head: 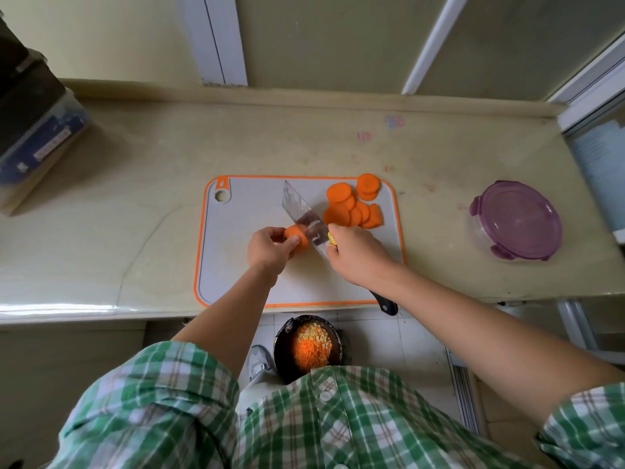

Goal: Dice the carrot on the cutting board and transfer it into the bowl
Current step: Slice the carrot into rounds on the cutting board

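**Head view: short carrot stub under the cleaver, fingers close to the blade**

Head camera, nearest first: a dark bowl (280, 348) sits below the counter edge, already holding fine orange and yellowish dice. The checked shirt cuts off its near side, and I cannot tell what it stands on.

On the cutting board (243, 262), the left hand (269, 247) curls its fingers and thumb round the carrot stub (299, 236). The right hand (355, 255) is wrapped round the cleaver (301, 211) where the handle meets the blade. The blade stands against the stub's cut face.

The stub is short, so the left fingertips lie just beside the steel. A slip or a roll of the round piece could bring them under the edge.

Farther back, round slices (348, 206) are heaped at the board's far right corner. One slice overhangs the rim and could slide off if the pile is knocked. They are not yet diced.

With the bowl so low, I judge dice may spill in the transfer.

The blade hides the cutting edge.
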Demonstrator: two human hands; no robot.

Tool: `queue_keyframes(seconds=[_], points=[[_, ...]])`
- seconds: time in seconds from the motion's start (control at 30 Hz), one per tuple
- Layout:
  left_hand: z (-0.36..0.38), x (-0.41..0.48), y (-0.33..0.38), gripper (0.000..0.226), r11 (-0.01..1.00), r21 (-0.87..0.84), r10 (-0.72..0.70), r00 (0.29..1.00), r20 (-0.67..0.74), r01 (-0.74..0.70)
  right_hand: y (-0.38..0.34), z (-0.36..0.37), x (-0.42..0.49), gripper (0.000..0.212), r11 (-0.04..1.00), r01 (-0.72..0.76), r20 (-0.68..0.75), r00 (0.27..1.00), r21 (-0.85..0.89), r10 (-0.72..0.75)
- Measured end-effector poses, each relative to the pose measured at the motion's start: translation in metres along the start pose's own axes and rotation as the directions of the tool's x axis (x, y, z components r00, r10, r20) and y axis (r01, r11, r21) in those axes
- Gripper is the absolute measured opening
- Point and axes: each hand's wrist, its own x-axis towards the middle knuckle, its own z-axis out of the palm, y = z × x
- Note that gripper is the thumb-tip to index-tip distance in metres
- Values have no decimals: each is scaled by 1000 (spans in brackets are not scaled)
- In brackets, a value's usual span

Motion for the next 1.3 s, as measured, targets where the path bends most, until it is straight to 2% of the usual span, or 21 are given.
queue_keyframes(seconds=[0.17,0.27,0.37,0.57,0.77,0.8,0.93,1.1,1.3], points=[[4,-2,1,36,998,50,28,999,-35,-26,-6,2,8,5,998,-57,46,997,2,57],[4,-1,2,36,997,66,32,999,-38,-29,-10,8,12,18,997,-71,23,997,-7,71],[4,0,2,34,999,49,26,999,-36,-24,-14,11,17,19,997,-81,22,996,-14,81],[1,2,2,20,1000,7,10,1000,-19,-10,-21,16,30,22,994,-99,31,995,37,98],[-4,1,0,6,998,-64,26,999,30,-25,-6,60,26,14,981,-132,37,991,143,128],[-5,1,0,8,998,-61,29,999,42,-26,-3,63,27,15,983,-130,28,991,133,128],[-11,1,1,42,998,-56,31,990,135,-24,3,58,36,17,993,-86,-13,996,76,87],[-11,-4,-2,33,996,-50,86,987,139,-79,9,43,43,20,999,-44,-41,998,-13,43],[-7,-4,-2,35,997,-76,22,999,31,-20,14,18,22,17,997,5,-75,997,71,0]])
